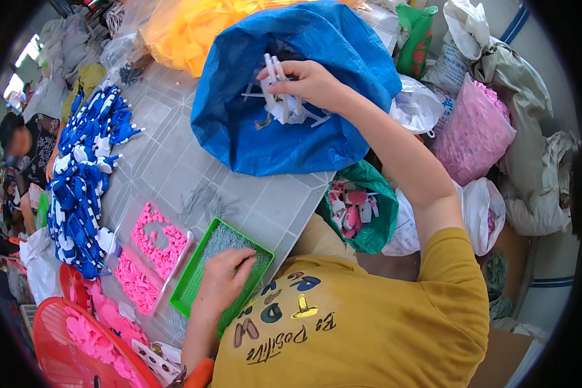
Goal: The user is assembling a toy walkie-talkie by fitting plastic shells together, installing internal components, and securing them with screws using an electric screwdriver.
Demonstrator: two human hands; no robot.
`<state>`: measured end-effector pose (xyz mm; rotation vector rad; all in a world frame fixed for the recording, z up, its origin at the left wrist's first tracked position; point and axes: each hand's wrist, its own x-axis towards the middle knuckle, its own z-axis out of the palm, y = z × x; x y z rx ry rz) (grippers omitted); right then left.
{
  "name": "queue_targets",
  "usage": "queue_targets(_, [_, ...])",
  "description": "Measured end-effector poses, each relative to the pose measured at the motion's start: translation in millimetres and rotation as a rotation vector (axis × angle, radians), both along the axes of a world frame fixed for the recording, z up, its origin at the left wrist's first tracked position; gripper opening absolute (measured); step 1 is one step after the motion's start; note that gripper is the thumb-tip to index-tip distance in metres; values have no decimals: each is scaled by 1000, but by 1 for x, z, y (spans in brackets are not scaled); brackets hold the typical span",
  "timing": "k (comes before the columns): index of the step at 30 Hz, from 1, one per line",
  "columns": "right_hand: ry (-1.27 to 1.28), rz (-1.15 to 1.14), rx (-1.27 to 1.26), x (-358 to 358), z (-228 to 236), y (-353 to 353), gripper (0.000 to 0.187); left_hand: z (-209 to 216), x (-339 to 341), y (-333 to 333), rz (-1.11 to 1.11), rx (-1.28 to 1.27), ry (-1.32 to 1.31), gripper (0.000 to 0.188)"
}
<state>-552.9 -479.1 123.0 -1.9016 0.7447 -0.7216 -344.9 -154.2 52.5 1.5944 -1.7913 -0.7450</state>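
My right hand (307, 83) reaches over the opening of a large blue woven bag (239, 139). Its thumb and fingers close on a white plastic piece (270, 77) with long, thin prongs. More white plastic parts (290, 115) lie inside the bag below it. On the near side of the table, my left hand (223, 277) is over a green plastic tray (186, 292) that holds many small silvery metal pieces (229, 239). The left fingers are bent and drawn together. Whatever may be between them is too small to make out.
Left of the tray, a clear box (168, 275) holds small pink parts. Blue-and-white plastic pieces (81, 187) heap along the far left, near another person (35, 149). A red basket (52, 336) stands lower left. A green bag (375, 226) and a pink sack (475, 132) sit right.
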Motion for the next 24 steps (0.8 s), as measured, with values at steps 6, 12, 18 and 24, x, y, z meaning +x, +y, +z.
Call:
queue_targets(6, [5,-91,-180,9,-17,-15,40,7,0,-4,-39,28,16,14])
queue_targets(12, [-231,-83,21,9,21,17,46,13,7,1,-30,6,-8,14])
queue_targets(18, [-472,104,315,4,44,47,50,26,8,-7,5,-76,-14,16])
queue_targets(24, [-501,420,743,21,33,87,57,31,10,-27,143,-283,88,57])
